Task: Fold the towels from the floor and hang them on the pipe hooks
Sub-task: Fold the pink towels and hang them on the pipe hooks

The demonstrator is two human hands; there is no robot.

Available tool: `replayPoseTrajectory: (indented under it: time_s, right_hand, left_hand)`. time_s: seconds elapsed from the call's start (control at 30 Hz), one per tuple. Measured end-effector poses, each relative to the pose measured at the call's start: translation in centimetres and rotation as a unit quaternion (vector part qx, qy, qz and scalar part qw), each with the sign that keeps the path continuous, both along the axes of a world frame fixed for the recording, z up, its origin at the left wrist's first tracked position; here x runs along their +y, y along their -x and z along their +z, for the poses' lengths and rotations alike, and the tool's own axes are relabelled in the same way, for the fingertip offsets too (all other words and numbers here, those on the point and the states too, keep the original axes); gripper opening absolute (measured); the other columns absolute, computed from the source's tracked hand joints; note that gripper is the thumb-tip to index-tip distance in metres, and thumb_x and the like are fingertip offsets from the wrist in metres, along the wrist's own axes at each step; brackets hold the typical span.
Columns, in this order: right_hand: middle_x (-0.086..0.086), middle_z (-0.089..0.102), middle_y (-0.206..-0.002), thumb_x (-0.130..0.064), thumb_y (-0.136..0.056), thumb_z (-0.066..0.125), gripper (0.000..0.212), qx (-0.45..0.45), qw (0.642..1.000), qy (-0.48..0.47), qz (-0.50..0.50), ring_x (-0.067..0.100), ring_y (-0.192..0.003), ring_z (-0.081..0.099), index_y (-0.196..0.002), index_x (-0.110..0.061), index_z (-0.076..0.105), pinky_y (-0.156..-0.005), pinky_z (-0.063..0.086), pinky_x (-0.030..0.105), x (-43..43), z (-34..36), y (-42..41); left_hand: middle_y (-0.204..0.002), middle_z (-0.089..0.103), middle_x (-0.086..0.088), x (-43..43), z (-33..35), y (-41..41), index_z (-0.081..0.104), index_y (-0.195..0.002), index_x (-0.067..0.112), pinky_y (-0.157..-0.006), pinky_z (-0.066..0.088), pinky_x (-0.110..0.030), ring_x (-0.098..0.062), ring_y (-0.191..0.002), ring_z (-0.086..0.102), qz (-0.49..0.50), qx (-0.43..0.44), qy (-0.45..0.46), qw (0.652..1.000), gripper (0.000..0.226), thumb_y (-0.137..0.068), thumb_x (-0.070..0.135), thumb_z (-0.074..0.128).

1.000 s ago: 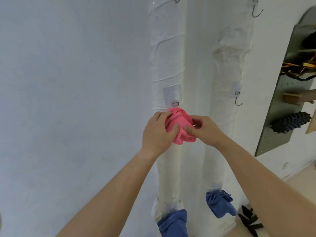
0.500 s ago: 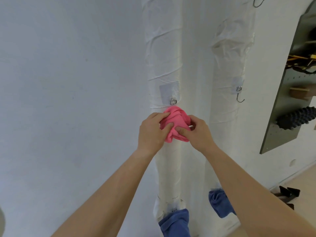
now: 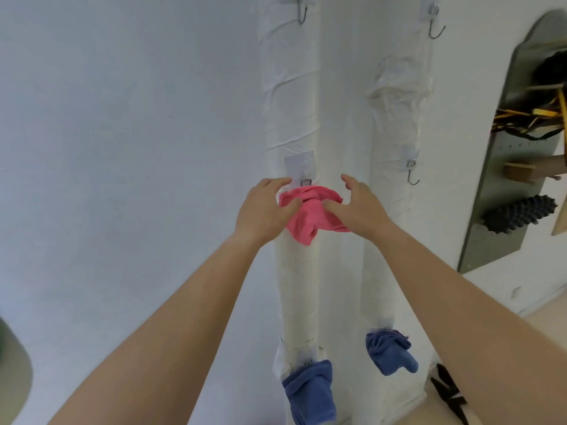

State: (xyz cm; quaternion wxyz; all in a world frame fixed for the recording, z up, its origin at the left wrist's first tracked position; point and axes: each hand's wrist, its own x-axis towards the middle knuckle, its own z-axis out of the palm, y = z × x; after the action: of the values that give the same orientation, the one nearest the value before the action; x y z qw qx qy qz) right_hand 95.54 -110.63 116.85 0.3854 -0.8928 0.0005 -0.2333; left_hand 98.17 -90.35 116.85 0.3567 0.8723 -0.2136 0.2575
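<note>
Pink towel [image 3: 310, 214] sits bunched against the left pipe [image 3: 291, 118], right under its middle hook [image 3: 305, 181]. Left hand [image 3: 264, 210] and right hand [image 3: 359, 210] flank it, fingers loose and spread, thumbs resting on the cloth. Down low, blue towels [image 3: 310, 391] hang, one per pipe.

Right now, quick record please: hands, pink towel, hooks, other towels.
left hand: open, thumb on left edge of pink towel
right hand: open, thumb on pink towel, fingers spread
pink towel: bunched against left pipe, just under left middle hook; hook tip hidden
free hooks: right middle hook on right pipe; top hooks
blue towels: two, one low on each pipe
status: pink towel looks hung; hands not yet clear of it
</note>
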Motion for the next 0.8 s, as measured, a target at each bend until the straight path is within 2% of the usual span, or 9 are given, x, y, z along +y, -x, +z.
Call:
replayPoseTrajectory:
  time_s: [0.1, 0.23, 0.37, 0.4, 0.47, 0.53, 0.63, 0.8]
  right_hand:
    - [0.012, 0.044, -0.147, -0.045, -0.084, 0.064, 0.079, -0.011, 0.996, 0.068, -0.048, 0.032, -0.135, 0.043, -0.152, -0.019, 0.033, -0.110, 0.039, 0.044, 0.6, 1.4, 2.5]
    - [0.009, 0.042, -0.146, -0.038, -0.086, 0.061, 0.069, 0.017, 0.988, 0.145, -0.055, 0.032, -0.133, 0.041, -0.148, -0.020, 0.039, -0.104, 0.041, 0.044, 3.4, 1.8, 6.4]
    - [0.006, 0.057, -0.129, -0.038, -0.080, 0.056, 0.040, 0.002, 0.975, 0.214, -0.052, 0.033, -0.118, 0.055, -0.120, -0.029, 0.061, -0.091, 0.050, 0.041, 9.7, 0.6, 10.3]
    - [0.007, 0.058, -0.128, -0.040, -0.081, 0.056, 0.042, 0.005, 0.971, 0.233, -0.053, 0.034, -0.117, 0.056, -0.120, -0.026, 0.062, -0.090, 0.050, 0.042, 11.3, 0.0, 11.0]
    - [0.010, 0.051, -0.136, -0.040, -0.085, 0.059, 0.054, 0.031, 0.965, 0.256, -0.040, 0.035, -0.126, 0.049, -0.135, -0.020, 0.054, -0.097, 0.047, 0.045, 15.4, -2.0, 12.6]
    - [0.009, 0.045, -0.143, -0.039, -0.090, 0.058, 0.056, 0.057, 0.962, 0.269, -0.008, 0.031, -0.132, 0.044, -0.141, -0.019, 0.048, -0.101, 0.045, 0.045, 20.4, -4.5, 14.5]
    - [0.006, 0.044, -0.144, -0.041, -0.092, 0.057, 0.052, 0.116, 0.942, 0.303, 0.082, 0.029, -0.131, 0.044, -0.140, -0.021, 0.049, -0.099, 0.046, 0.042, 29.4, -10.1, 17.4]
    - [0.005, 0.047, -0.142, -0.044, -0.092, 0.056, 0.051, 0.224, 0.869, 0.369, 0.243, 0.029, -0.130, 0.045, -0.138, -0.024, 0.051, -0.099, 0.045, 0.043, 43.2, -20.2, 23.6]
  left_hand:
    - [-0.143, 0.051, 0.003, 1.1, 0.4, 1.6, 0.052, -0.141, 0.025, -0.106, 0.043, -0.039, -0.018, -0.129, 0.050, 0.011, 0.011, -0.008, 1.000, 0.056, -0.090, 0.046, 0.061]
    - [-0.145, 0.049, 0.003, 3.8, -0.2, 4.7, 0.049, -0.143, 0.025, -0.105, 0.044, -0.039, -0.018, -0.130, 0.050, 0.028, 0.033, -0.045, 0.998, 0.058, -0.091, 0.047, 0.059]
    - [-0.147, 0.047, 0.004, 9.3, -2.4, 8.9, 0.047, -0.144, 0.025, -0.105, 0.045, -0.042, -0.018, -0.134, 0.046, 0.043, 0.052, -0.111, 0.992, 0.056, -0.093, 0.047, 0.056]
    - [-0.147, 0.047, 0.004, 10.7, -3.0, 9.9, 0.048, -0.143, 0.025, -0.104, 0.045, -0.042, -0.018, -0.134, 0.046, 0.047, 0.057, -0.124, 0.989, 0.055, -0.093, 0.047, 0.055]
    - [-0.145, 0.047, 0.004, 14.3, -5.0, 12.2, 0.049, -0.142, 0.025, -0.102, 0.047, -0.042, -0.018, -0.132, 0.047, 0.055, 0.074, -0.146, 0.985, 0.053, -0.094, 0.047, 0.054]
    - [-0.144, 0.048, 0.003, 18.8, -7.9, 14.9, 0.049, -0.142, 0.025, -0.101, 0.047, -0.042, -0.019, -0.131, 0.049, 0.069, 0.100, -0.162, 0.979, 0.052, -0.094, 0.046, 0.054]
    - [-0.145, 0.047, 0.000, 27.3, -14.1, 19.9, 0.047, -0.143, 0.024, -0.098, 0.049, -0.042, -0.021, -0.129, 0.050, 0.106, 0.183, -0.193, 0.958, 0.054, -0.094, 0.045, 0.053]
    - [-0.145, 0.046, -0.007, 40.1, -24.1, 30.9, 0.045, -0.145, 0.020, -0.102, 0.046, -0.043, -0.028, -0.131, 0.048, 0.192, 0.327, -0.209, 0.901, 0.057, -0.093, 0.042, 0.055]
